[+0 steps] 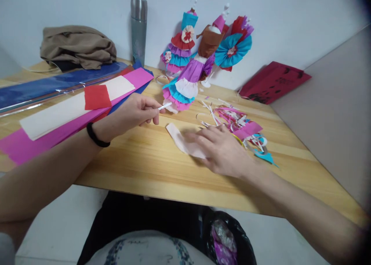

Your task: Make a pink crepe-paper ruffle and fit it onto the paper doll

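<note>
My left hand (142,109), with a black band at the wrist, pinches a small white strip (165,106) between thumb and finger above the wooden table (139,160). A pale pink paper strip (181,141) lies on the table, and my right hand (220,149) rests over its right end, fingers spread and slightly blurred. Just behind the hands stands a doll-like figure in a ruffled paper dress (193,71). Part of a yellow handle (237,139) shows behind my right hand.
Paper scraps (232,118) lie at the right, near a red bag (274,83). Long paper sheets (66,110), a brown cloth (78,44) and a flask (139,33) are at the left. More paper-dressed figures (182,40) stand behind. A black-lined bin (246,238) is below.
</note>
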Demonstrator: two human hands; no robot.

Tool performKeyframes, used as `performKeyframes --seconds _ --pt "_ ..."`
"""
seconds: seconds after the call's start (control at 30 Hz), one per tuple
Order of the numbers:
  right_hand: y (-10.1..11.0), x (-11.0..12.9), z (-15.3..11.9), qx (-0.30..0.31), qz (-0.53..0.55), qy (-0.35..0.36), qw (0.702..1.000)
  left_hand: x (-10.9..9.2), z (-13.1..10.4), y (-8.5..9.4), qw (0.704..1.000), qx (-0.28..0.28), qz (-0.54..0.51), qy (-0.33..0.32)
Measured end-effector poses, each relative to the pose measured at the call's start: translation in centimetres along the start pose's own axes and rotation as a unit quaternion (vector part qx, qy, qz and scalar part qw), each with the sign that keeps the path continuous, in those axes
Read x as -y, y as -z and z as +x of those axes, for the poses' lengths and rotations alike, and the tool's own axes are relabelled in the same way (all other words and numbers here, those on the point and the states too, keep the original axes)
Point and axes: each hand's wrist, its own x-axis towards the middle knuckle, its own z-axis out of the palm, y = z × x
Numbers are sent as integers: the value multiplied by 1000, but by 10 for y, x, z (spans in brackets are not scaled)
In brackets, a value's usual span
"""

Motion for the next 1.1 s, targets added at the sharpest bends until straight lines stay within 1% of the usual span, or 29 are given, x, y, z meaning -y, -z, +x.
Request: performKeyframes --seconds 0.03,0.07,0.17,0.23,0.3,0.4,0.47,0.53,0.57,0.63,0.67,0.7,0.77,0.83,0.9,1.0,1.07,1.1 --pt "-3 3 -3 39 21 -3 999 0 0 -1 1000 3 -2 -1" --pt "-5 5 -6 64 42 -10 997 1 0 -1 1000 5 -4 -1" --pt "-1 7 -12 97 98 -29 990 2 1 -3 1000 7 -3 8" --pt "5 8 -12 107 137 -35 984 3 1 -3 1000 4 5 11" --pt "11 12 -9 105 172 -63 978 4 2 -3 1000 1 5 9" --pt "11 15 -2 88 212 -155 961 5 3 -3 1000 4 -6 5" --pt "7 12 3 92 254 -202 941 7 3 -3 1000 9 -15 3" --pt "2 4 8 109 344 -213 908 9 3 -3 1000 14 -20 3" --pt "1 -1 10 117 409 -209 881 10 4 -3 1000 16 -22 4" --pt "-1 -11 16 133 528 -203 814 12 4 -3 1000 17 -25 4" --pt "-1 -15 19 140 568 -203 785 13 4 -3 1000 17 -26 3" --pt "-1 -19 23 146 595 -205 763 13 4 -3 999 16 -27 3" --pt "-1 -23 31 155 623 -214 736 13 4 -3 1000 14 -25 2" --pt "-1 -25 39 157 641 -215 720 13 4 -2 1000 13 -18 2" --pt "0 -27 43 147 660 -198 710 12 4 -1 1000 10 -10 1" --pt "4 -27 41 103 678 -156 711 11 5 1 1000 -9 -1 8" --pt "9 -26 35 37 691 -139 708 9 5 4 1000 -27 -7 14" --pt "12 -24 32 -12 702 -139 698 8 5 5 999 -35 -14 13"
